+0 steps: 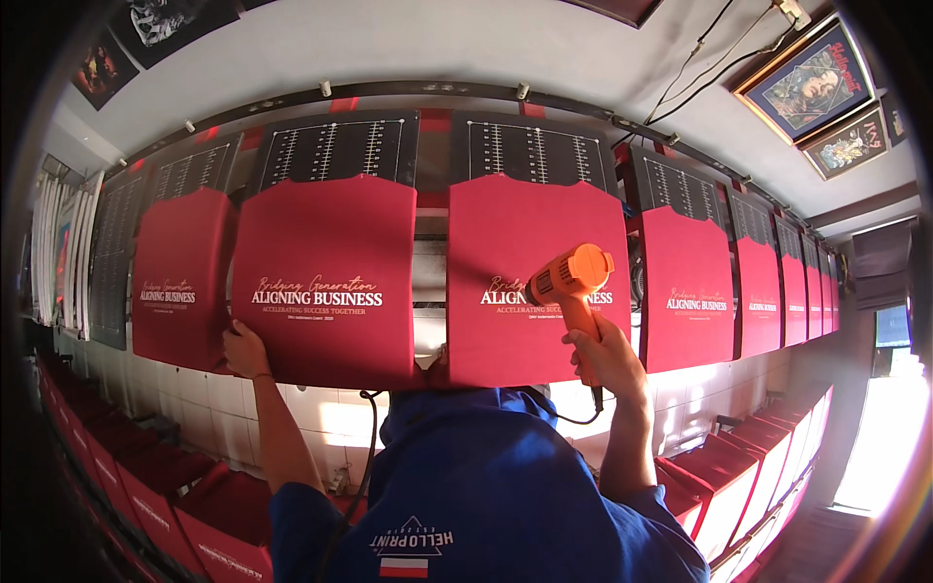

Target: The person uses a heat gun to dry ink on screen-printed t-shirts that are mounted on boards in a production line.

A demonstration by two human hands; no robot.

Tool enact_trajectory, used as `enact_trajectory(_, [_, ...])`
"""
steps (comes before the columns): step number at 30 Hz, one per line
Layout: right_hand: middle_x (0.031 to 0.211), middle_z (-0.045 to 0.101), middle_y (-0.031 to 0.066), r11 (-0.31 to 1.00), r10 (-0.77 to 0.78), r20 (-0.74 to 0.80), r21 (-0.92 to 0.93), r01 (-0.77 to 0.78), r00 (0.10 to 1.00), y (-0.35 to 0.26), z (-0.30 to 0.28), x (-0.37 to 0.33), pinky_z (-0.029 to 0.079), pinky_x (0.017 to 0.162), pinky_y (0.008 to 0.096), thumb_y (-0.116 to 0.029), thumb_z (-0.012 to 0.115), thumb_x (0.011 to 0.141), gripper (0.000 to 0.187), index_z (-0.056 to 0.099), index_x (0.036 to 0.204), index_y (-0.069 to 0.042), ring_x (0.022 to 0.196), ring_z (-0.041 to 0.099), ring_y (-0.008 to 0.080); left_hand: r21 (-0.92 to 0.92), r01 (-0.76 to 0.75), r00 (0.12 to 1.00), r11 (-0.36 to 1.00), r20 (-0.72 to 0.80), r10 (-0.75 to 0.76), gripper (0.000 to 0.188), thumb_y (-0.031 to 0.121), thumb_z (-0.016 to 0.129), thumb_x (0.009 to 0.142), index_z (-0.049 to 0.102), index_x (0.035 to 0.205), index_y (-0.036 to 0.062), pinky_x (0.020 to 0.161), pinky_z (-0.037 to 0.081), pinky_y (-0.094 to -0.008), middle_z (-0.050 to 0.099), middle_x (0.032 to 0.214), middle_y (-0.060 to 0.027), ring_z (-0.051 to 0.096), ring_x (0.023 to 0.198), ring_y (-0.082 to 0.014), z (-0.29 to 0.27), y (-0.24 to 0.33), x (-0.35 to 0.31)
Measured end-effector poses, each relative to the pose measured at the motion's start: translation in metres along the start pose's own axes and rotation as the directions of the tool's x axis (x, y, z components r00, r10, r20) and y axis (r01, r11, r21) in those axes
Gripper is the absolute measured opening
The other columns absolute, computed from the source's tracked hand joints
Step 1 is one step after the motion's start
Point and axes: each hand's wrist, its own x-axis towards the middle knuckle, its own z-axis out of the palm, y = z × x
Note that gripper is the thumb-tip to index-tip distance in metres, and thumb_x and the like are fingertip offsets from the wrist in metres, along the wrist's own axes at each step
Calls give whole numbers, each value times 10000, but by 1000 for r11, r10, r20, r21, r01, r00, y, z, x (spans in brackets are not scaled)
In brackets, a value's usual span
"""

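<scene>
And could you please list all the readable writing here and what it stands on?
Without copying wording:
Flat red fabric pieces: white and gold lettering; farthest ones too small.
Black rectangular boards: white scale marks, any figures too small.
Blue cloth garment: white lettering, upside down.
Gold-framed dark picture: slanted red lettering.

The red shirt (326,238) left of centre is of smooth, matt cloth. The orange heat gun (580,277) right of centre looks like plastic. The blue garment (476,476), bottom centre, is matt cloth.

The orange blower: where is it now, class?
In the head view, the orange blower is right of centre, in the right hand, over printed red fabric.
</scene>
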Motion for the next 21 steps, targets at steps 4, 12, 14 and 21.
enact_trajectory(4, [743,603,66,999,-7,8,-31,7,1000,-1,0,1,480,474,250,-231,643,943,285,604,1126,-16,556,581,107,-25,-7,1000,1000,-7,7,558,489,383,1035,623,1196,11,871,491,-567,696,1149,-187,669,1036,-404,-1,3,-3])
enact_trajectory(12, [747,604,63,1000,1,51,-3,-1,999,1,1,7,490,490,255,-226,644,943,296,601,1151,-20,582,592,111,-25,-19,1000,1000,-22,18,559,486,387,1034,626,1188,5,868,492,-568,702,1137,-180,671,1028,-408,0,0,-3])
enact_trajectory(14, [750,607,65,999,-4,55,-42,6,998,-3,4,5,490,491,257,-225,640,947,289,604,1147,-19,584,595,113,-32,-22,1000,999,-23,21,558,484,389,1034,628,1187,4,865,494,-565,703,1135,-179,672,1028,-406,0,-1,-2])
enact_trajectory(21, [759,615,70,997,22,53,-73,-18,998,-9,11,4,500,516,263,-240,643,947,300,611,1146,-18,600,602,116,-42,-13,1000,999,-21,12,554,480,395,1032,630,1194,5,873,494,-558,704,1138,-178,672,1039,-399,-2,2,-4])
